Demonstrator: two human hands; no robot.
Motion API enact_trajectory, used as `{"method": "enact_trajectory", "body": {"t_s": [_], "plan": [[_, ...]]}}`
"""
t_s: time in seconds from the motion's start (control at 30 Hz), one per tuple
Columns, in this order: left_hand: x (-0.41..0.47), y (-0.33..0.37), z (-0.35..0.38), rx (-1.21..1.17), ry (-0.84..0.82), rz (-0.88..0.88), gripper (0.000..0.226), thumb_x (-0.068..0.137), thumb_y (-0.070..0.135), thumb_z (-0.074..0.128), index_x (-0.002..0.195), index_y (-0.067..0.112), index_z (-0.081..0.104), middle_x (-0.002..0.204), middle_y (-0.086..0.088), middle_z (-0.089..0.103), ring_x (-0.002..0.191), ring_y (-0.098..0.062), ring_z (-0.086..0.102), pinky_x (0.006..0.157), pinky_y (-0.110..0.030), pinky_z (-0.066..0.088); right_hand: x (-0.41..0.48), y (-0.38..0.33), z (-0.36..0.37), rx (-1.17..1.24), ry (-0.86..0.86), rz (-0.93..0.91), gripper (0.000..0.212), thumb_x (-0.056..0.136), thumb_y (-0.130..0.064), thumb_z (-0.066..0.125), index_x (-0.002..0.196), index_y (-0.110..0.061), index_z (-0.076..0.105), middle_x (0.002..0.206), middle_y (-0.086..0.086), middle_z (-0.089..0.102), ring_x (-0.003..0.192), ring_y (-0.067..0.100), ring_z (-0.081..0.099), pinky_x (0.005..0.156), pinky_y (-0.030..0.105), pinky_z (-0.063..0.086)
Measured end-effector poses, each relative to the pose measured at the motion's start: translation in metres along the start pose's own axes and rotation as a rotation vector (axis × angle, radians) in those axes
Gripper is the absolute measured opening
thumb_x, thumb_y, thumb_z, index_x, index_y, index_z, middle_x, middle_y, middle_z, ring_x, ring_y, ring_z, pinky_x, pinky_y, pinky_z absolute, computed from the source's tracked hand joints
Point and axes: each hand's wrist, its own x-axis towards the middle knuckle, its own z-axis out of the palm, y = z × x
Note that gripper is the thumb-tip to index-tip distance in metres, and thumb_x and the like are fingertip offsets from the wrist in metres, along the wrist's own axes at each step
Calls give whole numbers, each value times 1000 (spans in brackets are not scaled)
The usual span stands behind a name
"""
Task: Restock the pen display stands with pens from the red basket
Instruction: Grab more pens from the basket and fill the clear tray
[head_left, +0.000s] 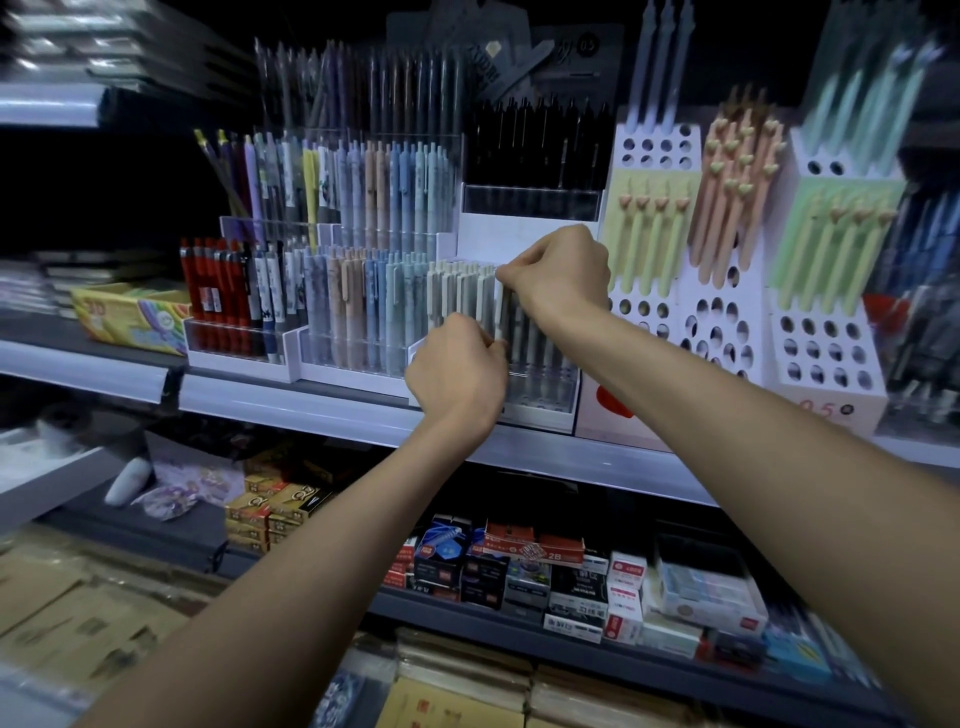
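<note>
- My right hand (563, 275) is closed, with the fingertips pinching the top of a pale pen (500, 306) that stands upright.
- My left hand (457, 374) sits at 7 o'clock from the right one. Its fingers are curled against the lower end of that same pen, but I cannot tell whether they actually grip it.
- The pen is in the clear stand (540, 395) on the shelf (291, 402), at the right end of a row of pale pens (460, 291). Darker pens stand just beside it at 3 o'clock.
- At 9 o'clock from my hands a stepped stand holds pastel pens (358, 306).
- At 12 o'clock there are black pens (535, 145).
- At 3 o'clock white stands with round holes (826, 358) hold green and peach pens.
- At 6 o'clock, on the shelf below, are small boxes (576, 577).
</note>
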Motion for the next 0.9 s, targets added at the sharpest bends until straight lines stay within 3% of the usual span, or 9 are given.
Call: {"method": "enact_trajectory", "body": {"t_s": [0.33, 0.5, 0.6, 0.67, 0.73, 0.83, 0.9], "plan": [[-5, -2, -8, 62, -8, -42, 30, 86, 42, 75, 73, 15, 68, 78, -7, 70, 78, -34, 67, 62, -32, 42, -5, -5, -9, 20, -17, 21, 21, 85, -29, 83, 70, -14, 76, 75, -1, 73, 78, 23, 71, 76, 41, 62], [-10, -8, -28, 62, -45, -12, 39, 87, 38, 71, 60, 11, 62, 55, 1, 59, 58, -28, 62, 55, -27, 39, -8, -8, -24, 19, -25, 12, 24, 85, -26, 82, 70, -7, 76, 73, 4, 74, 77, 25, 72, 78, 44, 62], [-13, -16, -46, 92, -123, 34, 43, 92, 35, 63, 57, 12, 54, 55, 0, 55, 61, -30, 61, 57, -29, 40, -15, -6, -40, -28, -49, -27, 22, 86, -22, 81, 76, -3, 77, 75, 4, 74, 75, 23, 72, 78, 45, 63], [-14, -18, -63, 112, -195, 85, 32, 94, 37, 60, 70, 17, 69, 71, 1, 69, 77, -29, 68, 66, -33, 53, -20, -5, -52, -45, -84, -47, 15, 86, -19, 81, 86, -4, 77, 86, 2, 73, 81, 21, 70, 81, 45, 63], [-21, -16, -82, 129, -250, 155, 24, 96, 43, 60, 99, 27, 79, 95, 4, 76, 92, -24, 70, 76, -37, 58, -30, -6, -66, -76, -117, -74, 21, 86, -23, 81, 103, -11, 76, 100, 3, 72, 87, 21, 69, 84, 44, 62], [-38, -11, -110, 207, -275, 261, 46, 95, 56, 58, 134, 32, 67, 125, 5, 72, 113, -23, 67, 85, -37, 56, -53, -9, -87, -154, -230, -153, 48, 90, -35, 76, 132, -17, 65, 104, 2, 67, 81, 13, 66, 84, 40, 59], [-49, -9, -124, 267, -262, 310, 58, 95, 60, 55, 147, 34, 56, 142, 5, 64, 126, -25, 62, 89, -39, 53, -69, -10, -101, -230, -322, -205, 63, 92, -47, 71, 146, -19, 52, 128, 6, 62, 103, 19, 65, 96, 43, 53]]}}
